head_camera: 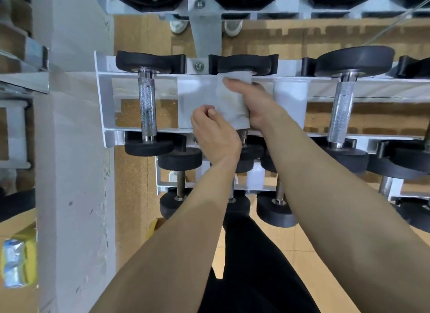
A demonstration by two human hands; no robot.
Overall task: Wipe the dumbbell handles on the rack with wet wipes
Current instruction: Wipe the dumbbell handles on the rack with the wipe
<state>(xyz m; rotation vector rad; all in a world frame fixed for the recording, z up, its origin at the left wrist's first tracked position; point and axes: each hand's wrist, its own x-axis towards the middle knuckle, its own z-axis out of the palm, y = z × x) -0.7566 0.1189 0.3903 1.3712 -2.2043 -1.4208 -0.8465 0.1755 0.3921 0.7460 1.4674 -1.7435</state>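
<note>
I clamp my right hand (253, 100) around the wipe (230, 103) on the middle handle (242, 134), left hand (214, 135) pinching its near edge; left handle (147, 107) and right handle (340, 112) probably remain.

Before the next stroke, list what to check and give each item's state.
1. The wipe wraps the middle handle: ok.
2. The right grip holds the wipe: ok.
3. The left grip pinches the wipe's near edge: cannot tell.
4. The wipe is clean: not ok, faint stains.
5. The dumbbell's far head sits in the rack: ok.
</note>
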